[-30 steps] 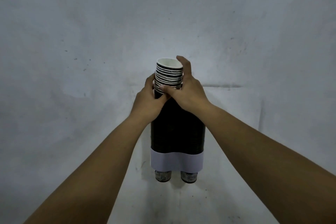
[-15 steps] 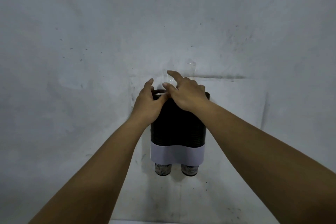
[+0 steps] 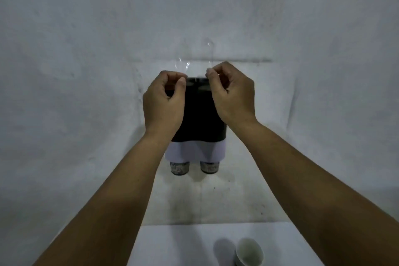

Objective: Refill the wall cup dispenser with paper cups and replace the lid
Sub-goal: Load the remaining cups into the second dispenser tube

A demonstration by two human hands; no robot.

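A rough, mottled white wall point(image 3: 86, 71) fills almost the whole view, scuffed and speckled with dark marks, with a paler rectangular patch behind the dispenser point(image 3: 199, 114). At the near bottom edge lies a smooth white table point(image 3: 172, 244), and on it, toward the right, stands a short stack of paper cups point(image 3: 248, 251), white inside, with a soft shadow to its left. The dispenser is fixed to the wall at the centre: a dark, glossy body with a white band round its lower part and the patterned bottoms of two cups point(image 3: 193, 167) sticking out underneath, side by side. Both bare arms reach up to its top. The left hand point(image 3: 164, 101) and the right hand point(image 3: 232, 97) each have thumb and curled fingers pinching the near edge of a clear, shiny plastic lid point(image 3: 194, 65), which stands up above the dispenser's open top against the wall, visible mostly by its glints.
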